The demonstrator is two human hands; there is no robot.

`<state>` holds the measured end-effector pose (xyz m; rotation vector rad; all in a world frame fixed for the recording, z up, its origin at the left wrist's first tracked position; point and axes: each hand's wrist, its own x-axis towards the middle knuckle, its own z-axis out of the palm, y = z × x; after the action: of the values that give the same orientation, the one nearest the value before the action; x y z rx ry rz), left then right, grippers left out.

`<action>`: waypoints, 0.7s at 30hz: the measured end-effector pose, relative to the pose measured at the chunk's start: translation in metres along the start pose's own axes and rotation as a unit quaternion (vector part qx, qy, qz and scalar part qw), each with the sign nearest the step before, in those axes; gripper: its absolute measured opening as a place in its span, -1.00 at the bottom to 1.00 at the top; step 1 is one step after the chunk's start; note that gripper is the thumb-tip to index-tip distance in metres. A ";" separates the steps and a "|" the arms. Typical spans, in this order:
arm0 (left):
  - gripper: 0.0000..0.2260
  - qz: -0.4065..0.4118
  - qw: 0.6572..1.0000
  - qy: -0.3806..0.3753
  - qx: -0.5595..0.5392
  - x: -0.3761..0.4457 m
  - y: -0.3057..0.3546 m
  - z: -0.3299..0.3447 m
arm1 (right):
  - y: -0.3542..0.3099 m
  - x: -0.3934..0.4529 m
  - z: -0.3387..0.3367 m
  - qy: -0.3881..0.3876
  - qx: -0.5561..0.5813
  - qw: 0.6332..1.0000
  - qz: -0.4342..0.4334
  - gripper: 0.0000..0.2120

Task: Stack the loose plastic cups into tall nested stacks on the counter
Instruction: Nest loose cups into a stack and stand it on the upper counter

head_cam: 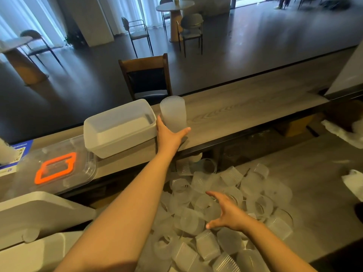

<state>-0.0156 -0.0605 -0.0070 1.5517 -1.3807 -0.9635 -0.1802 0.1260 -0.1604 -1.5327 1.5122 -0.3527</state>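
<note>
Head view. One nested stack of frosted plastic cups [173, 114] stands inverted on the wooden tabletop [245, 108], just beside a white rectangular tub [117, 128]. The left hand [169, 134] reaches across and grasps the base of this stack, thumb on one side and fingers on the other. Whether the stack is being set down or only steadied cannot be told.

Below and nearer, a large heap of loose cups [220, 216] covers a lower surface under the tabletop edge; the cups lie on their sides, upright and overturned, many overlapping. The right hand [227, 213] hovers over this heap with fingers spread and released, holding nothing, near several cups but not clearly touching any.

To the left sit a clear lid with an orange frame [56, 169] and white foam boxes [37, 214].

Assessment: the task appears to be at an early stage. One stack is visible on the tabletop; by appearance the great majority of cups remain unsorted. Judged next step: gather loose cups with the free hand.
</note>
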 end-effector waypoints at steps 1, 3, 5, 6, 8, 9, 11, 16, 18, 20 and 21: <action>-0.01 0.004 1.000 0.001 -0.004 0.002 0.002 -0.001 | 0.001 0.002 0.002 -0.002 -0.005 1.000 -0.005 0.08; -0.05 0.008 1.000 0.005 -0.001 0.008 0.004 -0.001 | 0.003 0.003 0.005 -0.009 -0.016 1.000 -0.009 0.06; -0.09 0.011 1.000 0.003 -0.003 0.012 0.005 -0.001 | 0.003 0.004 0.008 -0.007 -0.022 1.000 -0.009 0.05; -0.12 0.011 1.000 0.003 -0.005 0.014 0.006 -0.001 | 0.003 0.005 0.008 -0.002 -0.028 1.000 -0.009 0.04; -0.18 0.013 1.000 0.006 -0.004 0.016 0.008 -0.001 | 0.003 0.007 0.010 0.012 -0.036 0.999 -0.009 0.01; -0.20 0.015 1.000 0.007 -0.003 0.016 0.009 -0.001 | 0.004 0.008 0.011 0.018 -0.034 0.999 -0.007 0.00; -0.23 0.020 1.000 0.005 -0.004 0.016 0.007 -0.001 | 0.004 0.008 0.012 0.030 -0.026 0.999 0.002 -0.05; -0.20 0.027 1.000 -0.008 0.003 0.008 -0.004 -0.003 | 0.001 0.006 0.012 0.055 0.006 0.998 0.017 -0.13; -0.19 0.024 1.000 -0.018 0.008 0.004 -0.007 -0.006 | -0.001 0.005 0.013 0.060 0.020 0.998 0.019 -0.14; -0.19 0.021 0.999 -0.026 0.001 -0.001 -0.008 -0.010 | -0.005 0.003 0.013 0.065 0.040 0.997 0.021 -0.16; -0.19 0.022 0.999 -0.030 -0.006 -0.005 -0.008 -0.012 | -0.006 0.002 0.014 0.070 0.048 0.996 0.022 -0.16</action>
<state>-0.0017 -0.0542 -0.0101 1.4881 -1.4430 -0.9966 -0.1657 0.1288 -0.1634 -1.4209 1.6112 -0.5082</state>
